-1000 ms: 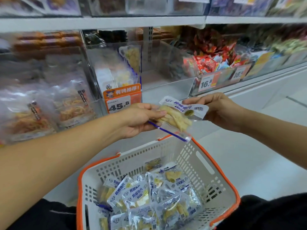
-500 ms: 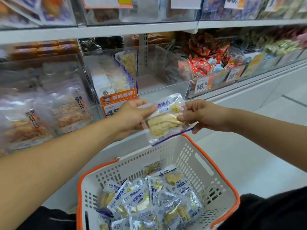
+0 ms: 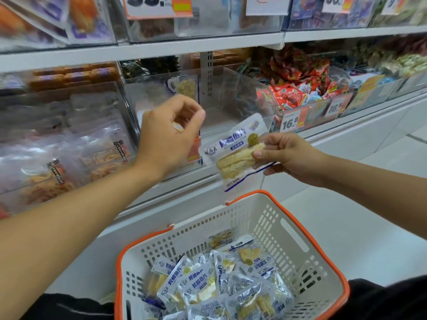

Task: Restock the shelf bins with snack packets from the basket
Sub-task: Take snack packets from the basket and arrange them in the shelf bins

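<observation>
The right hand (image 3: 288, 155) pinches one packet (image 3: 238, 151) by its edge at three o'clock of the loosely curled, empty left hand (image 3: 171, 132) — above the basket (image 3: 298, 229), short of the clear bin (image 3: 233, 88) at twelve — so a light grip could drop it.

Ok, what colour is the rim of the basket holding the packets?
Orange: the basket is off-white with an orange rim, clearest in the head view.

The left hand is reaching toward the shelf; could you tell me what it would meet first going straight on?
Probably the clear bin, or the lone packet upright inside; depth is unclear.
</observation>
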`<state>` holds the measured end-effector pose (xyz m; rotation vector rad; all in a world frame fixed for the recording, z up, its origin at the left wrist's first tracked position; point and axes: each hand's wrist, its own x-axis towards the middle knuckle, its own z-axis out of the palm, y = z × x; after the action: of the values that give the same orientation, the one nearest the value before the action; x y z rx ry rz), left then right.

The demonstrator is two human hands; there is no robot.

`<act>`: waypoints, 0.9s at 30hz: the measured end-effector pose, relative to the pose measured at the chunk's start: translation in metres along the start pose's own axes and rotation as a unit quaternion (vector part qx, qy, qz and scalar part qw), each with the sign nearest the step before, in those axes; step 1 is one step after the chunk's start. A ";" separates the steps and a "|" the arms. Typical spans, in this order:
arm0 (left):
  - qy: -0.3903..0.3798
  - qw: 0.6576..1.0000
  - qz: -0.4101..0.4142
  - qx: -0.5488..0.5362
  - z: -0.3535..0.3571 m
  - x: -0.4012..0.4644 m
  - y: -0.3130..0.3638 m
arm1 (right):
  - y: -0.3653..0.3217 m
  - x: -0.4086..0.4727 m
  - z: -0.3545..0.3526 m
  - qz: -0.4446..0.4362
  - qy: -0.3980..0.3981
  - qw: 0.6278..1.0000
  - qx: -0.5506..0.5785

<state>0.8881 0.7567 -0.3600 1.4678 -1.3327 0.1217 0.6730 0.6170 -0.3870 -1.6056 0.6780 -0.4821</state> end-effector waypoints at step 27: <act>-0.227 0.905 -0.036 0.357 -0.033 0.067 -0.069 | -0.061 0.293 0.033 -0.165 0.120 0.843 -0.498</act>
<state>0.9828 0.7223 -0.3440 2.2661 -1.7033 0.2508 0.9198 0.4487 -0.3526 -2.7111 0.9196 -0.6350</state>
